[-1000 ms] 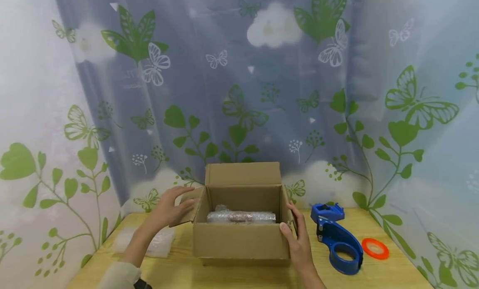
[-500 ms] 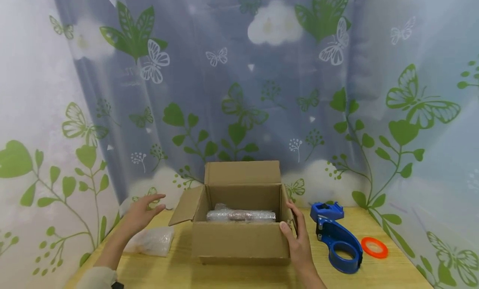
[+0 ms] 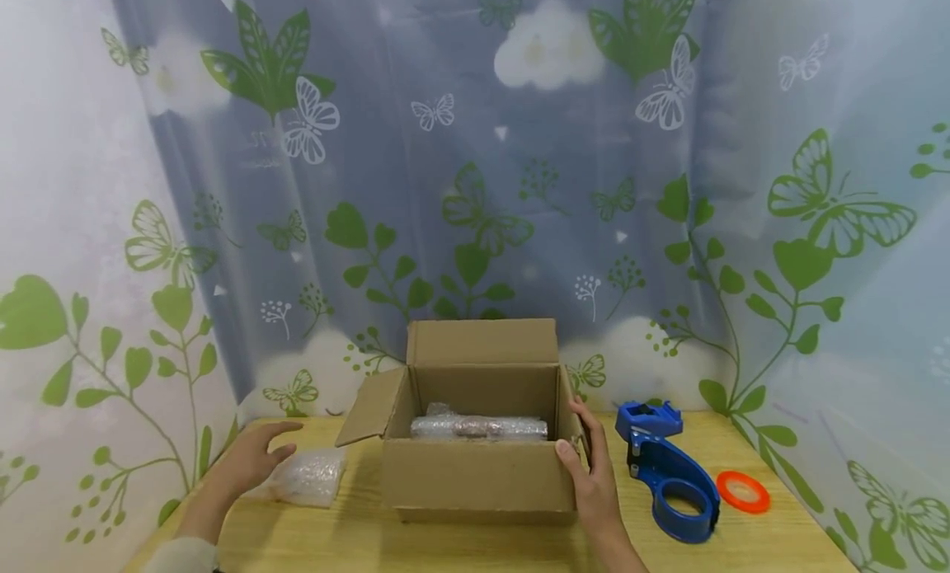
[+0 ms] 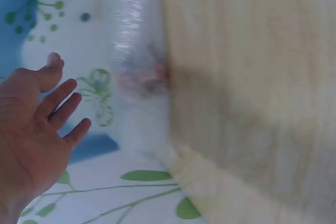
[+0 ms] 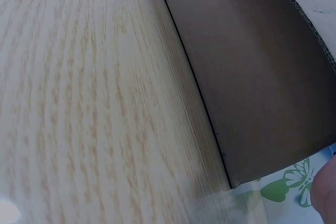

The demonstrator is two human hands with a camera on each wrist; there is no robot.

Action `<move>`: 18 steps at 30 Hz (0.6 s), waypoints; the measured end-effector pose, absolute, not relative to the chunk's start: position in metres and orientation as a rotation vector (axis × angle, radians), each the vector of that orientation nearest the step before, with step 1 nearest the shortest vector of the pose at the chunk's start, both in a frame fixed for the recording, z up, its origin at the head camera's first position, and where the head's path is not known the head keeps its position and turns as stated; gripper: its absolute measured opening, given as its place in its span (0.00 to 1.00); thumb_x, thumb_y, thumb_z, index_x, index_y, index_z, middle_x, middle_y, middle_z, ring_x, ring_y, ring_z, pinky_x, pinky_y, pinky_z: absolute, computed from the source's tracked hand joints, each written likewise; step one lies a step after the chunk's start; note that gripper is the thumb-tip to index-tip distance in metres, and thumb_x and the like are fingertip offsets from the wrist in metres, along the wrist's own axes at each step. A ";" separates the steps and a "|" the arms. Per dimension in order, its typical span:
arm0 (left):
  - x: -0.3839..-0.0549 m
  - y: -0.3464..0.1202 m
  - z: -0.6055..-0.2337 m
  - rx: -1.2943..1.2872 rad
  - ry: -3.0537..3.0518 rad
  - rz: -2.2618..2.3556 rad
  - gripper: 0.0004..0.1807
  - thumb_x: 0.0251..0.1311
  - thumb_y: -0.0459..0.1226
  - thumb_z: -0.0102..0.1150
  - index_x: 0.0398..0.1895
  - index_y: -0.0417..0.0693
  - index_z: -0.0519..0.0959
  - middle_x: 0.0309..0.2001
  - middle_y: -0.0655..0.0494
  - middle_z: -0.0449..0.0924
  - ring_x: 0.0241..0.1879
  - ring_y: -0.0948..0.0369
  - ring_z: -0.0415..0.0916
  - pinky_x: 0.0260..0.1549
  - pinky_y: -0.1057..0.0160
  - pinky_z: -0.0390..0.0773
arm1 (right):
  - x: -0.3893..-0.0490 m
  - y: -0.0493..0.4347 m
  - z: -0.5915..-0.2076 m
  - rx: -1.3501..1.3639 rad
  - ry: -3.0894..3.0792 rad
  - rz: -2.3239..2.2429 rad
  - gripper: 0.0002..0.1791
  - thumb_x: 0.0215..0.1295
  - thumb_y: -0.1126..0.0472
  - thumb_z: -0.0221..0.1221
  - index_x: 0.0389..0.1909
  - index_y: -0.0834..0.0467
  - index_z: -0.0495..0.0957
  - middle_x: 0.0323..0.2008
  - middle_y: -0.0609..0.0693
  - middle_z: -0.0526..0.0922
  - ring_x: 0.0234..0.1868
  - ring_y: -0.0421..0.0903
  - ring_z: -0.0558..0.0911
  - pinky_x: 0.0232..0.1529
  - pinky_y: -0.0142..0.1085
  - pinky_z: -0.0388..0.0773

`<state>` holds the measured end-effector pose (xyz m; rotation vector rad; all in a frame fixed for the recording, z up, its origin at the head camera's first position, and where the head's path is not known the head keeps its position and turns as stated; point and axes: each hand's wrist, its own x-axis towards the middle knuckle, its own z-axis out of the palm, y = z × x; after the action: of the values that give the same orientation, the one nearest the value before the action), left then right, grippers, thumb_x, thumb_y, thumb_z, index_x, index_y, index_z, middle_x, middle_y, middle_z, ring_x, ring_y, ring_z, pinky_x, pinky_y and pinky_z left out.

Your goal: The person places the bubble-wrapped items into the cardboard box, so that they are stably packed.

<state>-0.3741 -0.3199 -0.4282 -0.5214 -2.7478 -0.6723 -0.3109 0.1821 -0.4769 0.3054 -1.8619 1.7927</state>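
Observation:
An open cardboard box (image 3: pixel 478 478) stands mid-table, its back and left flaps spread out. Inside it lies a bubble-wrapped bundle (image 3: pixel 478 428), reddish in the middle. My right hand (image 3: pixel 594 482) holds the box's right front corner, thumb at the front and fingers along the right side; the right wrist view shows the box's brown wall (image 5: pixel 247 77) and a bit of thumb. My left hand (image 3: pixel 248 466) hovers with fingers extended over a second bubble-wrapped package (image 3: pixel 308 478) on the left. In the left wrist view that package (image 4: pixel 139 66) lies apart from the fingers, blurred, something reddish inside.
Right of the box are a blue tape dispenser (image 3: pixel 649 419), a blue hand-held tape gun (image 3: pixel 679 495) and a roll of orange-red tape (image 3: pixel 744 492). A patterned curtain (image 3: pixel 490 185) closes off the back and sides of the wooden table (image 3: pixel 349 548).
My left hand has left the box's left flap and moved left and down to the wrapped package. The right hand keeps its hold on the box.

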 end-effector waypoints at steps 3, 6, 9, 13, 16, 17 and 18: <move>-0.371 -0.324 -0.438 -0.540 -2.818 -0.685 0.19 0.71 0.28 0.58 0.63 0.30 0.77 0.62 0.24 0.75 0.62 0.25 0.70 0.57 0.29 0.72 | -0.311 0.182 -0.478 0.307 -1.870 1.786 0.29 0.80 0.60 0.55 0.78 0.46 0.62 0.81 0.47 0.57 0.80 0.51 0.57 0.70 0.41 0.61; -0.368 -0.326 -0.444 -0.547 -2.837 -0.672 0.17 0.73 0.27 0.55 0.61 0.30 0.78 0.61 0.24 0.75 0.61 0.26 0.71 0.58 0.30 0.72 | -0.311 0.182 -0.479 0.304 -1.883 1.780 0.29 0.80 0.60 0.55 0.78 0.45 0.62 0.81 0.47 0.57 0.79 0.51 0.58 0.67 0.34 0.62; -0.369 -0.328 -0.449 -0.567 -2.823 -0.631 0.15 0.73 0.28 0.55 0.59 0.29 0.79 0.58 0.24 0.78 0.58 0.27 0.74 0.58 0.31 0.73 | -0.312 0.182 -0.478 0.297 -1.894 1.769 0.29 0.80 0.59 0.54 0.78 0.44 0.62 0.81 0.47 0.57 0.78 0.52 0.60 0.66 0.37 0.66; -0.372 -0.334 -0.457 -0.600 -2.786 -0.575 0.18 0.63 0.26 0.64 0.56 0.29 0.80 0.55 0.25 0.80 0.55 0.28 0.77 0.57 0.30 0.74 | -0.313 0.184 -0.479 0.295 -1.900 1.772 0.30 0.80 0.58 0.55 0.78 0.43 0.61 0.81 0.47 0.55 0.78 0.54 0.60 0.69 0.53 0.65; -0.375 -0.337 -0.465 -0.580 -2.773 -0.515 0.25 0.53 0.28 0.72 0.56 0.33 0.81 0.56 0.26 0.79 0.55 0.27 0.76 0.53 0.27 0.75 | -0.314 0.185 -0.480 0.286 -1.897 1.790 0.30 0.80 0.57 0.55 0.78 0.41 0.61 0.81 0.45 0.55 0.79 0.54 0.59 0.71 0.60 0.62; -0.376 -0.338 -0.468 -0.566 -2.775 -0.483 0.27 0.50 0.30 0.74 0.57 0.34 0.81 0.56 0.26 0.79 0.54 0.27 0.76 0.50 0.26 0.75 | -0.314 0.186 -0.480 0.283 -1.895 1.795 0.30 0.80 0.58 0.55 0.78 0.40 0.61 0.81 0.44 0.55 0.79 0.53 0.58 0.72 0.61 0.60; -0.376 -0.338 -0.470 -0.546 -2.781 -0.450 0.29 0.48 0.32 0.76 0.57 0.36 0.82 0.56 0.28 0.79 0.54 0.28 0.76 0.49 0.25 0.75 | -0.314 0.187 -0.481 0.282 -1.892 1.801 0.30 0.80 0.58 0.55 0.78 0.40 0.61 0.81 0.44 0.55 0.80 0.53 0.57 0.72 0.62 0.59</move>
<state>-0.3760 -0.3381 -0.4702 -0.5461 -2.7809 -0.4496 -0.3135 0.1866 -0.4807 0.2822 -1.8918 1.8012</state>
